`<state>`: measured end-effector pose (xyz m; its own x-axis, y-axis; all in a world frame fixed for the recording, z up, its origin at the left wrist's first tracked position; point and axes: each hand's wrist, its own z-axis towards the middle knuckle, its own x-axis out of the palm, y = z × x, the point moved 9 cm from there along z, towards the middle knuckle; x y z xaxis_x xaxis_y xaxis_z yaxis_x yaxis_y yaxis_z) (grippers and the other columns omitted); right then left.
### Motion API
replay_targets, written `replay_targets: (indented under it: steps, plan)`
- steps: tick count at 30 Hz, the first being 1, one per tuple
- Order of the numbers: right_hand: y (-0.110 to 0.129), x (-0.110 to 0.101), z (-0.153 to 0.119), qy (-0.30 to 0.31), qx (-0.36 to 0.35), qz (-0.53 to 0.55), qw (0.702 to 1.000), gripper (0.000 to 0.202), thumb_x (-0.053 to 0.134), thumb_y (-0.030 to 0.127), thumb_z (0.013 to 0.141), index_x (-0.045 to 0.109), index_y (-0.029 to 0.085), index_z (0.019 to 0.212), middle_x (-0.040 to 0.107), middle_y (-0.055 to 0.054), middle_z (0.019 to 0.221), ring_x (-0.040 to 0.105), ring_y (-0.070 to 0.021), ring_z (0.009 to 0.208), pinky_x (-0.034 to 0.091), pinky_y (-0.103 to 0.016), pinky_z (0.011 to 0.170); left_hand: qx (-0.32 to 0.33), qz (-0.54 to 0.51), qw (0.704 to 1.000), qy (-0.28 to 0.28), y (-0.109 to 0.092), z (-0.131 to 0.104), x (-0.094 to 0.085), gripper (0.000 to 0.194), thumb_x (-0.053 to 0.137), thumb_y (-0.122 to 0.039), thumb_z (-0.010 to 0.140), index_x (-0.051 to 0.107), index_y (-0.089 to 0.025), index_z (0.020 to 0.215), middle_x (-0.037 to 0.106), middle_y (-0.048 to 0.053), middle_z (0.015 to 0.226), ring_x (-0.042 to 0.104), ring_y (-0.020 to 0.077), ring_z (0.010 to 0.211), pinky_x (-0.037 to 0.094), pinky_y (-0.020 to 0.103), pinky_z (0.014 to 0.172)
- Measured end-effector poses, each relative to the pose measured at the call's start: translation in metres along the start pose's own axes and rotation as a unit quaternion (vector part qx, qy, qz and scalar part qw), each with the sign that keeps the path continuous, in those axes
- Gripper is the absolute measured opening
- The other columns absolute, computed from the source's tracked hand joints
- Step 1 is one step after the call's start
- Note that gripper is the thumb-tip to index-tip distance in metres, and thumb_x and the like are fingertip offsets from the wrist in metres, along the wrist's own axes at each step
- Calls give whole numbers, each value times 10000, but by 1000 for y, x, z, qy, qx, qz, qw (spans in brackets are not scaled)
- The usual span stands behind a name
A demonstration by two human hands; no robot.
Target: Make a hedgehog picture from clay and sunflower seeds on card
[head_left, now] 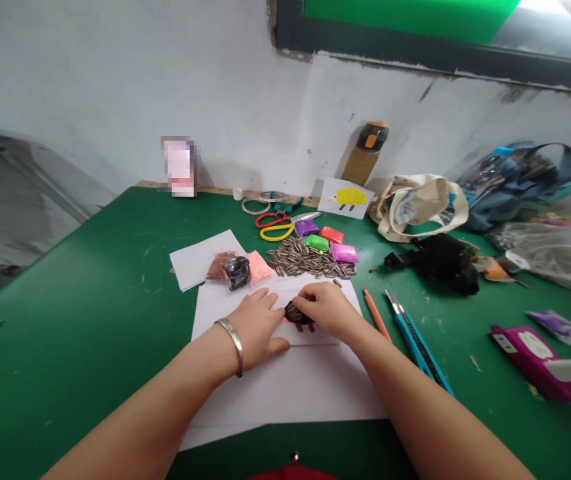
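Note:
A small hedgehog figure (294, 313) of black clay, with striped seeds in its body, brown legs and a pinkish head end, lies on a white paper card (315, 337). My right hand (328, 308) pinches at its upper right side; the fingertips hide whatever is between them. Flat on the paper to the left rests my left hand (255, 327), fingers spread, fingertips close to the head end. Beyond the hands spreads a pile of sunflower seeds (298, 259). Brown, black and pink clay packets (238, 272) sit at the paper's top left edge.
Scissors (278, 230) and coloured clay packets (318, 243) lie behind the seeds. A hedgehog picture (346, 198) leans near a bottle (365, 153). To the right are an orange marker (376, 313), a blue cutter knife (418, 343), a black cloth item (448, 263) and a magenta device (540, 360).

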<state>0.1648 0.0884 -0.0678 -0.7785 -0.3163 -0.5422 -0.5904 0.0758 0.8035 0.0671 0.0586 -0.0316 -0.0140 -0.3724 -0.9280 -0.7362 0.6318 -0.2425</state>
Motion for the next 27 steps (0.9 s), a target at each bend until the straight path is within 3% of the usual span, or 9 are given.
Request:
replay_targets:
  steps: [15,27]
  plan:
    - [3,-2,3,-25,10,-76,997,200,476,258,766,579,185,610,615,6,473,514,-97,361,360,-187,406,-5,-2,1000,2,2,1,2,395,586,-437,754,624,-161,1034,524,124,1058,421,301,1036,364,425,909]
    - [-2,2,3,-5,10,-2,1000,202,490,277,765,571,185,604,622,-1,489,532,-111,376,383,-200,380,6,-15,1000,-16,0,0,-1,352,612,-417,739,627,-161,980,537,115,1013,446,292,987,387,413,861]
